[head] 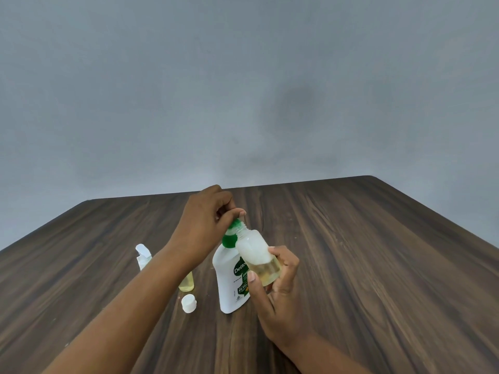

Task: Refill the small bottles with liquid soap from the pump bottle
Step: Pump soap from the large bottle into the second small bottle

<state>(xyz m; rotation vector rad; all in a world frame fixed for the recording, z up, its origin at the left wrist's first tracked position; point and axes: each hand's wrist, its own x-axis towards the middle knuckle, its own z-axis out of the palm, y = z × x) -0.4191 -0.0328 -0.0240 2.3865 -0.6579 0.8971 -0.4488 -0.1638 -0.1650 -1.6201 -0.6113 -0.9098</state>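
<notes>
**Pumping soap into the tilted small bottle**

The left hand (208, 225) sits on top of the white plastic pump bottle with a green collar (229, 287), fingers curled over the pump head, thumb out by the nozzle. The right hand (278, 292) grips the small translucent plastic bottle with a threaded neck (255, 249) low on its body, thumb in front and fingers behind. That bottle is off the tabletop and tilted, with its open neck up against the nozzle. It holds a shallow layer of pale yellow liquid, so I judge the fill far from done.

Doing it well:
- Line the mouth up right under the nozzle tip before each press; the neck is narrow.
- Use slow, full strokes, since thick soap strings and drips.
- The pump bottle stands free, so press straight down or it may tip.
- Hold the small bottle lightly; the thin wall probably flexes.

Materials:
- The pump bottle is glossy, opaque and flat-sided, with a green label.
- The small bottle is frosted, round-shouldered and smooth.
- The dark wood-grain tabletop (364, 265) is matte.

Elsewhere:
- A second small clear bottle of yellowish liquid (186, 284) stands partly hidden behind the left forearm.
- A loose white ribbed screw cap (188, 303) lies just in front of it.
- A white flip-top bottle (143, 256) stands further left, mostly hidden.
</notes>
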